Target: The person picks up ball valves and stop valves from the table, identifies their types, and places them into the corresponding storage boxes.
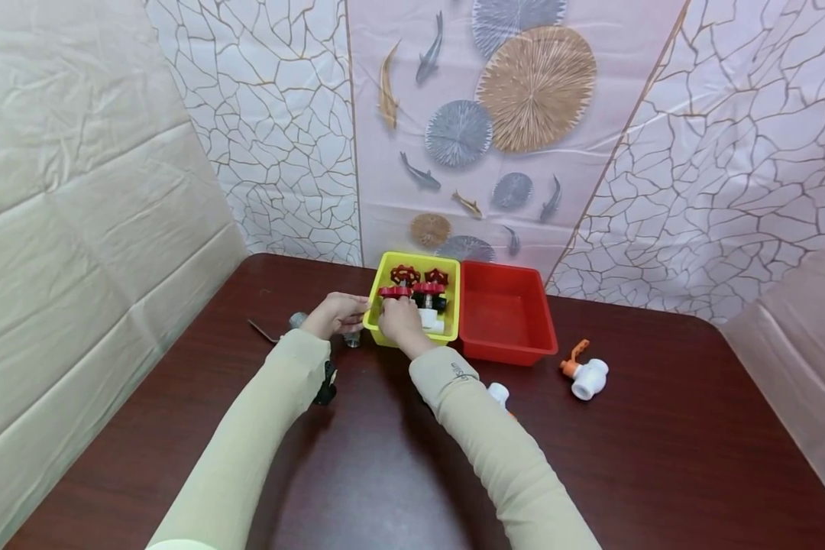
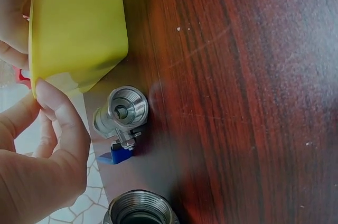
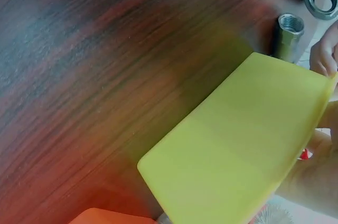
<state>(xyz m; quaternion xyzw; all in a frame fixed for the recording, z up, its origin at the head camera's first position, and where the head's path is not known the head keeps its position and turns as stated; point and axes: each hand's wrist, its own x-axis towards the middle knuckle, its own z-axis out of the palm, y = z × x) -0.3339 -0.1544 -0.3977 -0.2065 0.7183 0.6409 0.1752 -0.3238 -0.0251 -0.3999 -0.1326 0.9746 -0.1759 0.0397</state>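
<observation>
In the head view my left hand (image 1: pixel 340 313) is at the left side of the yellow bin (image 1: pixel 456 305). Its thumb and finger pinch the bin's rim, as the left wrist view shows. My right hand (image 1: pixel 400 321) reaches into the bin's front left part with curled fingers, gripping a valve with a red handwheel (image 1: pixel 394 292); its fingertips are mostly hidden. Behind it in the bin are more valves with red handwheels (image 1: pixel 406 275) and a white fitting (image 1: pixel 431 321). Below the left hand, a steel ball valve (image 2: pixel 127 109) with a blue lever stands beside the bin.
A red bin (image 1: pixel 505 313) adjoins the yellow one on the right. Farther right lies a white ball valve (image 1: pixel 590 378) with an orange handle; a similar white valve (image 1: pixel 498 393) is partly behind my right forearm. Another threaded metal fitting (image 2: pixel 140 208) is at the left. A patterned backdrop rises behind.
</observation>
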